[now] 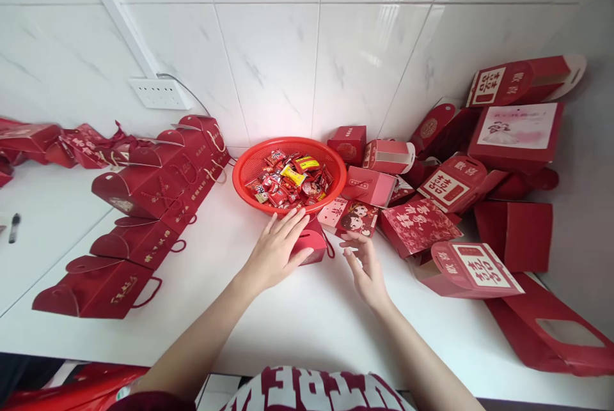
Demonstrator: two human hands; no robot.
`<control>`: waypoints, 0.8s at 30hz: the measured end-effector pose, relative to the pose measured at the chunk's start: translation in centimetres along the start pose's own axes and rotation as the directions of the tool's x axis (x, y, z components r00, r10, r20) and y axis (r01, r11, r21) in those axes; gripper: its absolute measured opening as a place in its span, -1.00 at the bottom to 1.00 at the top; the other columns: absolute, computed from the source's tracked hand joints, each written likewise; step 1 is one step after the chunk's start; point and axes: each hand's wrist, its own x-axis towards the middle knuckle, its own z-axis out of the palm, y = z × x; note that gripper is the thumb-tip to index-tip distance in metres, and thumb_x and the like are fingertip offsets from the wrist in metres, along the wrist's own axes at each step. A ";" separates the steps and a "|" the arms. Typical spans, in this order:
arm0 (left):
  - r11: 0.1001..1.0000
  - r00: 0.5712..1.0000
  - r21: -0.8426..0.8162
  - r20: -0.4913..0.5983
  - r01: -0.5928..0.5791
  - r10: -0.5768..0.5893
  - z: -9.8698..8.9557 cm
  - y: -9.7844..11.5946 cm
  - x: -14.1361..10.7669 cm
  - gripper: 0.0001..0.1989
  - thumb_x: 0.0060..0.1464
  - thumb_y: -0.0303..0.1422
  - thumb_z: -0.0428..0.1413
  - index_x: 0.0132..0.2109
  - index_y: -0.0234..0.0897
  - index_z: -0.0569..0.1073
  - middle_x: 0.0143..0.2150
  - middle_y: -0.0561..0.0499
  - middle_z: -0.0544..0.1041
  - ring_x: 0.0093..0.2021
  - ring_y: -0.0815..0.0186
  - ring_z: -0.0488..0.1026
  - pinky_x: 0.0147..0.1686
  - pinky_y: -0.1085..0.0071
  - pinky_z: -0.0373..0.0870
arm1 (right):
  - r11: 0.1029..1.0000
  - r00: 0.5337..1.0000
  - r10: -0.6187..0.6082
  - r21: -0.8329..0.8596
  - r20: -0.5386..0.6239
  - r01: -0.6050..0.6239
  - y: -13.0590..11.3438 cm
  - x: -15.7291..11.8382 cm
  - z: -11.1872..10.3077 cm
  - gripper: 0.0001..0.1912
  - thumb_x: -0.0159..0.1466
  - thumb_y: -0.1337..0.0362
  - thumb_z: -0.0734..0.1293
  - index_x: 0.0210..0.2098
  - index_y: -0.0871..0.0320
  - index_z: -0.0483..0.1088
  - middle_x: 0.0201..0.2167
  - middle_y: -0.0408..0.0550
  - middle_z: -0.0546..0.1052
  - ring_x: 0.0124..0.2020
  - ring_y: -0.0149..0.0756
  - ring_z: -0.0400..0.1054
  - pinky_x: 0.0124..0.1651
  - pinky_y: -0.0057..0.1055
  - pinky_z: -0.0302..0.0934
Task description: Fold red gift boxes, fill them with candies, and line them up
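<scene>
**Bare hands around a small red box at a basket of sweets**

View from the head camera: on a white table [163, 299] in front of a tiled wall [271, 53], a round red basket [242, 184] with a perforated side holds wrapped sweets [283, 184], mostly red, with a yellow packet [293, 175] near the middle. The small red box [311, 248] is at the basket's near edge, partly hidden by the left hand [274, 251]. That hand is open, its fingers stretched toward the rim and its thumb across the front of the box; how firmly it touches, I cannot tell. The right hand [368, 270] is also open and holds nothing, its fingers loosely bent, just beside a box with cartoon faces [357, 216].

On the left, a row of red boxes with cord handles [160, 197] runs slantwise from the wall toward the viewer. Farther left lie more red packages [31, 138] and a black pen [15, 228]. On the right is a heap of red boxes [422, 225], several bearing white panels with red characters. A white socket panel [159, 93] with a cable is on the wall. White letters on a dark red shirt [311, 392] show at the bottom.
</scene>
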 end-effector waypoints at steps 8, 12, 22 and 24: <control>0.981 0.978 0.037 -0.089 0.192 -0.188 1.1 1.2 -3.3 -0.32 0.23 0.00 0.03 0.39 -0.19 0.20 0.47 -0.23 0.03 0.44 -0.20 -0.04 0.30 -0.23 0.05 | 0.995 0.855 -0.070 -0.023 0.514 0.095 -1.8 -2.9 2.6 -0.27 0.40 0.19 0.27 0.44 -0.04 -0.14 0.42 0.08 0.07 0.29 -0.08 0.20 0.29 -0.02 0.20; 0.925 0.916 0.098 -0.210 0.367 -0.341 0.6 1.9 -6.0 -0.43 0.19 -0.18 0.10 0.33 -0.06 0.30 0.41 -0.24 0.15 0.37 -0.23 0.10 0.25 -0.29 0.09 | 0.975 0.786 -0.083 -0.115 0.612 0.192 -2.6 -3.5 2.7 -0.33 0.40 0.27 0.22 0.43 -0.01 -0.11 0.33 0.09 0.23 0.24 -0.11 0.26 0.27 -0.03 0.23; 0.912 0.910 0.076 -0.137 0.404 -0.392 -0.9 -3.1 -9.9 -0.44 0.21 -0.22 0.10 0.33 -0.03 0.29 0.46 -0.17 0.00 0.39 -0.21 0.05 0.24 -0.17 0.22 | 0.950 0.785 -0.034 -0.223 0.619 0.217 -2.8 -3.2 2.0 -0.46 0.44 0.30 0.15 0.37 -0.04 -0.05 0.14 0.08 0.39 0.08 -0.17 0.37 0.12 -0.10 0.36; 0.919 0.911 0.063 -0.173 0.389 -0.374 -0.6 -4.6 -9.9 -0.46 0.20 -0.24 0.11 0.31 -0.07 0.32 0.42 -0.18 0.08 0.33 -0.12 0.17 0.23 -0.08 0.26 | 0.947 0.786 -0.041 -0.226 0.617 0.227 -2.8 -3.1 2.0 -0.46 0.44 0.31 0.14 0.36 -0.06 -0.05 0.17 0.08 0.36 0.06 -0.17 0.38 0.10 -0.10 0.38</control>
